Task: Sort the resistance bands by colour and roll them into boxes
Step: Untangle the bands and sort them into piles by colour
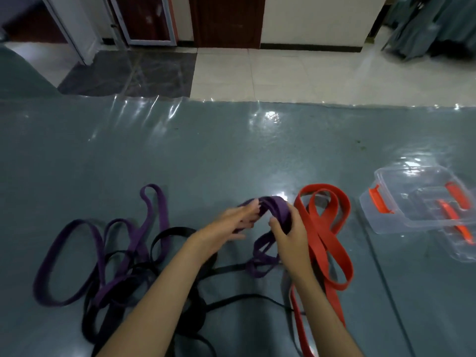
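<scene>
I hold a purple resistance band (277, 208) partly coiled above the table's middle. My right hand (288, 228) grips the coil from the right, and my left hand (235, 222) touches it from the left with blurred fingers. The band's loose end (260, 264) hangs down onto the table. More purple bands (85, 258) lie tangled with black bands (164, 256) at the left. Red bands (327, 235) lie in loops just right of my hands. A clear plastic box (422, 210) with orange clasps stands at the far right.
The table (231, 150) has a blue-grey cover under glossy clear plastic. Beyond its far edge is a tiled floor (283, 73) with doors and a wall. Grey draped fabric (432, 24) stands at the top right.
</scene>
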The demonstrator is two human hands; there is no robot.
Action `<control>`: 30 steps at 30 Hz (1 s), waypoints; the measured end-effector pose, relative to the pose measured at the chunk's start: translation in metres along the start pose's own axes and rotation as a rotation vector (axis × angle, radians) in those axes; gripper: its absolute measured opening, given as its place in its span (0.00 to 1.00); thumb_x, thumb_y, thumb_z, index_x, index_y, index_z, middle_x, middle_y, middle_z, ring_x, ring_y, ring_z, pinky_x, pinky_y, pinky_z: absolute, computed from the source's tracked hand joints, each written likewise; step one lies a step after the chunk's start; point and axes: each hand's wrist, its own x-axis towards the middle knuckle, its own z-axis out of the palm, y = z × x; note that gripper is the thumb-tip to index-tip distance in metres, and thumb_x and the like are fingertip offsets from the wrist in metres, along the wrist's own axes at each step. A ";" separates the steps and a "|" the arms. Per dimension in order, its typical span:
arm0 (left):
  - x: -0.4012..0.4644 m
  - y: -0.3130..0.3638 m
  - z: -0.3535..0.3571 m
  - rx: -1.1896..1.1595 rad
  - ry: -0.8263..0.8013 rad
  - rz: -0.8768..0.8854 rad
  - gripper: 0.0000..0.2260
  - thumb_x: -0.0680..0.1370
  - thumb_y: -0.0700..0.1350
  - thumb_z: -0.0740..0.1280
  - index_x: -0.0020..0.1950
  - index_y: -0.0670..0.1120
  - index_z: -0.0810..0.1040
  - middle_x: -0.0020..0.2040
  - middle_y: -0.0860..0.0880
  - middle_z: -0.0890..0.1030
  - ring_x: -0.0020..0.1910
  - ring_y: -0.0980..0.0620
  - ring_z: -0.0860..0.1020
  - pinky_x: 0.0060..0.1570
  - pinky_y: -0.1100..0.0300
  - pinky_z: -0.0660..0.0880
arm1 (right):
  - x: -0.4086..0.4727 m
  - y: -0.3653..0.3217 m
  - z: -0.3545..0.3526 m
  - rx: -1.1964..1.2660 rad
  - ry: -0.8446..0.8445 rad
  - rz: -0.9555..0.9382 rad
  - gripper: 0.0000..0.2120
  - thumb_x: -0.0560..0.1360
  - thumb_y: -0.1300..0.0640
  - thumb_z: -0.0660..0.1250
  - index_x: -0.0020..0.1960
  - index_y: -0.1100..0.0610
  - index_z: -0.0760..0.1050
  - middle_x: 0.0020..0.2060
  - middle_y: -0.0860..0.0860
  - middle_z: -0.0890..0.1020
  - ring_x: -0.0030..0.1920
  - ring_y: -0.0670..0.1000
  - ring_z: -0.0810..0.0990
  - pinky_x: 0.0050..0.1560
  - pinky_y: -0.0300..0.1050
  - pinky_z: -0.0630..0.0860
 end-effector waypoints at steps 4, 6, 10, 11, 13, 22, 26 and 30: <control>-0.014 -0.045 -0.030 -0.007 -0.002 -0.092 0.20 0.82 0.63 0.66 0.66 0.54 0.84 0.63 0.57 0.86 0.63 0.55 0.83 0.64 0.54 0.79 | 0.045 0.013 -0.004 -0.100 0.025 0.011 0.24 0.81 0.57 0.71 0.75 0.52 0.69 0.61 0.39 0.79 0.63 0.37 0.77 0.62 0.30 0.72; -0.016 -0.070 -0.037 0.027 0.156 -0.105 0.12 0.84 0.55 0.67 0.63 0.52 0.84 0.60 0.53 0.87 0.63 0.49 0.83 0.64 0.51 0.79 | 0.072 0.023 -0.001 -0.142 0.038 0.066 0.25 0.81 0.59 0.70 0.75 0.54 0.69 0.58 0.39 0.80 0.59 0.40 0.79 0.56 0.27 0.70; -0.016 -0.103 -0.048 0.110 0.357 -0.037 0.05 0.84 0.42 0.69 0.58 0.48 0.83 0.54 0.48 0.86 0.53 0.51 0.83 0.47 0.71 0.76 | 0.131 0.045 0.010 -0.238 -0.001 0.158 0.23 0.80 0.62 0.68 0.74 0.58 0.72 0.61 0.51 0.82 0.60 0.51 0.81 0.59 0.46 0.77; -0.016 -0.109 -0.052 0.140 0.397 -0.017 0.05 0.83 0.41 0.70 0.57 0.49 0.84 0.54 0.49 0.86 0.52 0.54 0.83 0.46 0.74 0.75 | 0.144 0.051 0.014 -0.243 -0.041 0.184 0.22 0.80 0.64 0.68 0.73 0.60 0.72 0.61 0.54 0.83 0.61 0.55 0.82 0.61 0.53 0.79; -0.016 -0.119 -0.056 0.182 0.453 0.020 0.05 0.83 0.41 0.71 0.55 0.49 0.84 0.54 0.50 0.86 0.51 0.59 0.83 0.49 0.75 0.74 | 0.163 0.061 0.019 -0.256 -0.144 0.243 0.27 0.80 0.65 0.69 0.77 0.62 0.67 0.66 0.60 0.81 0.67 0.60 0.80 0.68 0.61 0.77; -0.028 -0.154 -0.058 0.519 0.597 0.125 0.09 0.82 0.42 0.71 0.60 0.53 0.81 0.60 0.56 0.82 0.63 0.55 0.79 0.64 0.61 0.72 | 0.113 0.078 0.016 -0.407 -0.240 0.125 0.31 0.79 0.65 0.70 0.80 0.57 0.65 0.73 0.53 0.75 0.72 0.50 0.73 0.68 0.42 0.67; -0.039 -0.172 -0.055 0.901 0.510 -0.134 0.25 0.82 0.59 0.67 0.78 0.58 0.68 0.79 0.52 0.66 0.81 0.46 0.61 0.80 0.39 0.57 | 0.050 0.085 0.007 -0.432 -0.241 0.094 0.28 0.79 0.67 0.69 0.78 0.62 0.68 0.78 0.59 0.68 0.79 0.57 0.65 0.74 0.37 0.58; -0.051 -0.195 -0.049 1.108 0.367 -0.318 0.34 0.82 0.66 0.63 0.85 0.61 0.54 0.86 0.47 0.51 0.86 0.45 0.46 0.80 0.35 0.35 | -0.015 0.088 0.008 -0.420 -0.221 0.093 0.25 0.79 0.68 0.69 0.75 0.63 0.71 0.78 0.61 0.67 0.79 0.59 0.65 0.80 0.53 0.61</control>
